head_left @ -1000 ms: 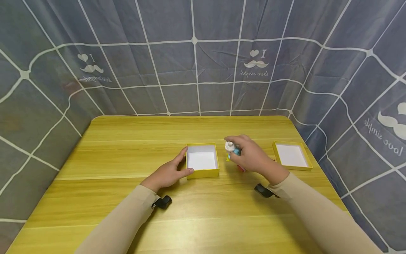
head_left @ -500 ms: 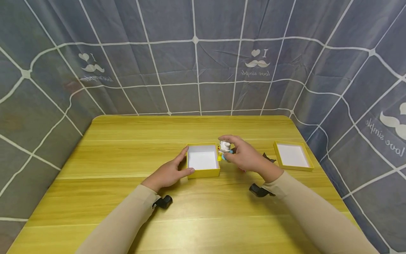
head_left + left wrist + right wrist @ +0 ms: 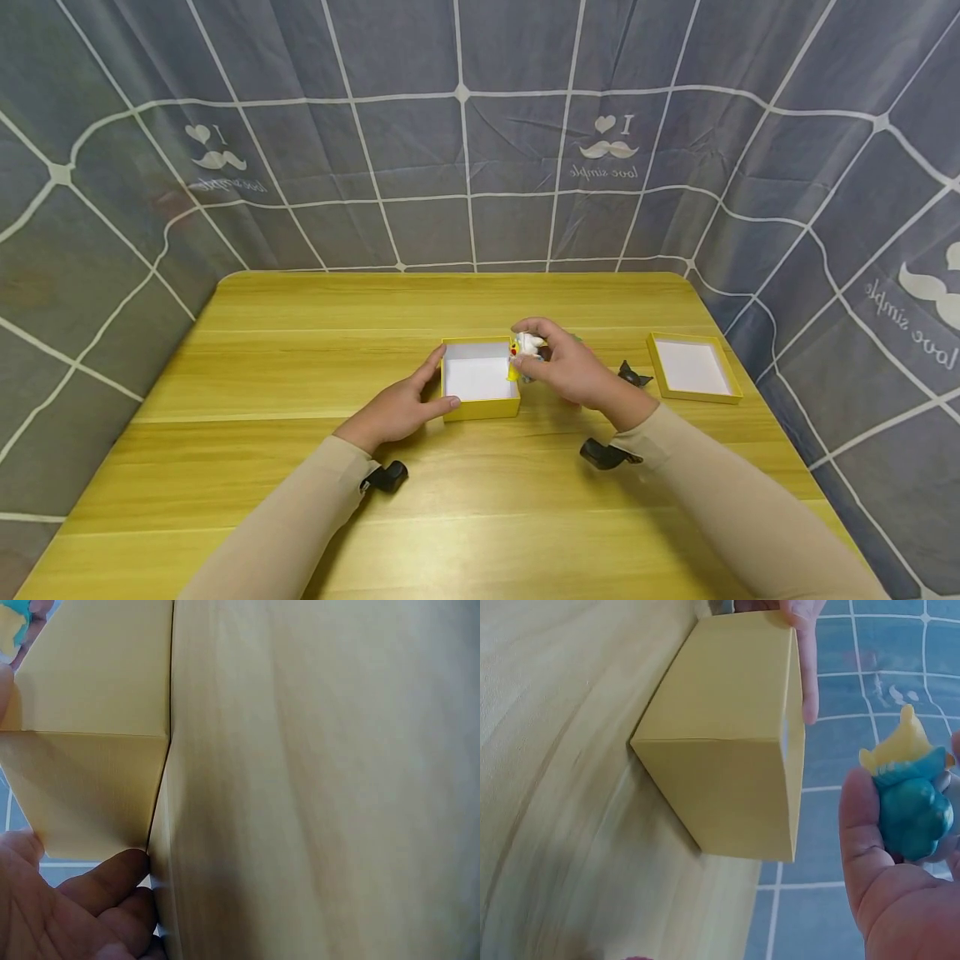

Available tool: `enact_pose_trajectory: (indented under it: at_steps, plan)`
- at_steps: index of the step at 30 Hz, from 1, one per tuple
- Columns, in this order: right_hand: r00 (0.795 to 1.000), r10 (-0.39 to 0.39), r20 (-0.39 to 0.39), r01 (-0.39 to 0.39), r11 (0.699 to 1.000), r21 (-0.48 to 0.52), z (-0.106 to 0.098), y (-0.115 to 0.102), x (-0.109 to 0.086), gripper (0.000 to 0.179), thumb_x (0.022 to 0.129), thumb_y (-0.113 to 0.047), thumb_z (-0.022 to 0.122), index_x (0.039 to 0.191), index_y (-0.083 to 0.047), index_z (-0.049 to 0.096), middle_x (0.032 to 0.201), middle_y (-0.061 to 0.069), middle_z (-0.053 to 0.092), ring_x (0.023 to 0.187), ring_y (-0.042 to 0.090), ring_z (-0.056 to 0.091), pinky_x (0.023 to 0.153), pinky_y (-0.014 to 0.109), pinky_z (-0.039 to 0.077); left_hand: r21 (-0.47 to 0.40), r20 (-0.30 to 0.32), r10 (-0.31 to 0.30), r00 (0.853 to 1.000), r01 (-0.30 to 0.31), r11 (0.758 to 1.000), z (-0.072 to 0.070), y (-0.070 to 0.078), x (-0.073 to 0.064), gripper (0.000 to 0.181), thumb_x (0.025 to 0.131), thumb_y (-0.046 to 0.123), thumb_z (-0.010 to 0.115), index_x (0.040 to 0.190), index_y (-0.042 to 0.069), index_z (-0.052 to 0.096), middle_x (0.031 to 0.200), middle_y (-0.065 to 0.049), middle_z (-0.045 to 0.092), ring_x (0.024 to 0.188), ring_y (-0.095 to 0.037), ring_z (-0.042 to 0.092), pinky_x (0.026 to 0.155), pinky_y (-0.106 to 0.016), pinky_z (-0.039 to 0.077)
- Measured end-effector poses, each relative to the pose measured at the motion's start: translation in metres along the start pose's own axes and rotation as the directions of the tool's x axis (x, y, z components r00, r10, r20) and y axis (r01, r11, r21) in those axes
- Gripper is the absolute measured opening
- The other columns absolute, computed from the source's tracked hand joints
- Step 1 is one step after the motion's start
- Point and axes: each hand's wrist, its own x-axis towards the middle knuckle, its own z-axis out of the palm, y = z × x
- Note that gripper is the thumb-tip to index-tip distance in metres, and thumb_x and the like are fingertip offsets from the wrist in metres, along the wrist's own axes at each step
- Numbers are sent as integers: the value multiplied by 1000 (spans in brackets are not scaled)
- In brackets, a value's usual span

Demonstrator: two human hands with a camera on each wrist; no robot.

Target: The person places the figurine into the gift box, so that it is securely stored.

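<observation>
In the head view my left hand (image 3: 393, 408) grips the near left corner of an open yellow box (image 3: 491, 410), thumb on the front wall and fingers along the left side. White inner walls and floor show inside the box. A small toy figurine (image 3: 528, 343), white, yellow and blue, is pinched between the thumb and fingers of my right hand (image 3: 573, 371), at the box's right rim. From the right wrist, the figurine (image 3: 911, 806) shows a turquoise bumpy part and a yellow pointed part, raised beside the box (image 3: 712, 682).
A shallow yellow lid (image 3: 693, 397) with a white inside lies at the right of the wooden table (image 3: 480, 508). Just left of it is a dark object with pointed tips (image 3: 632, 377), partly behind my right wrist. A grey tiled-pattern curtain (image 3: 420, 150) surrounds the table.
My right hand has moved left with the figurine, from right of the box to its right rim, and tilted it. The dark pointed object has come into sight. My left hand stays put.
</observation>
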Motion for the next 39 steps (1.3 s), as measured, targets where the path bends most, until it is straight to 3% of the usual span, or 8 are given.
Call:
enact_pose_trajectory:
  at_steps: [4,9,13,19,25,32,39]
  plan:
    - [1000,-17,-4,17,1000,15,5,0,1,49,107,-11,61,152,-4,42,134,23,53,105,28,63,87,37,57,-6,1,-1,1000,1,1000,0,0,0,94,97,69,62,165,53,-1,175,-8,25,155,-44,35,123,-64,33]
    - [1000,-3,-17,3,1000,29,12,1,6,49,106,-7,61,149,1,38,140,24,50,111,28,61,92,34,56,-5,1,5,1000,-5,1000,0,-1,-1,94,98,66,62,166,53,-1,175,-8,24,155,-44,35,123,-64,33]
    - [999,12,-41,-11,1000,10,17,3,12,43,105,-6,63,144,-1,45,136,23,55,114,29,64,89,29,56,-12,1,3,1000,-3,1000,-1,-1,-1,93,98,65,63,166,52,0,175,-9,24,156,-44,34,123,-65,33]
    - [997,-8,-71,5,999,-40,24,3,20,40,102,-7,68,141,-7,57,131,16,64,120,31,64,90,30,57,-15,5,-1,1000,1,1000,0,-1,-1,92,99,65,62,166,53,-1,175,-9,24,157,-44,33,123,-66,33]
    - [998,-32,-53,26,993,-111,31,4,25,33,103,-10,67,136,-8,64,122,12,69,108,24,63,89,32,55,-16,5,-3,1000,3,1000,0,-2,-1,93,99,65,62,166,52,0,175,-9,24,157,-43,33,122,-67,32]
    - [998,6,-65,-19,981,-194,39,2,31,36,104,-16,69,139,-14,66,116,6,71,103,21,62,86,32,53,-7,2,2,1000,-2,1000,1,-2,-1,94,99,64,62,169,46,2,174,-10,25,155,-45,34,121,-67,34]
    - [999,17,-49,-29,970,-243,46,2,39,36,102,-16,71,138,-15,68,111,5,73,96,18,61,81,30,52,-9,4,5,1000,-5,1000,1,-4,-1,94,99,63,63,169,46,2,175,-10,24,156,-44,34,122,-66,34]
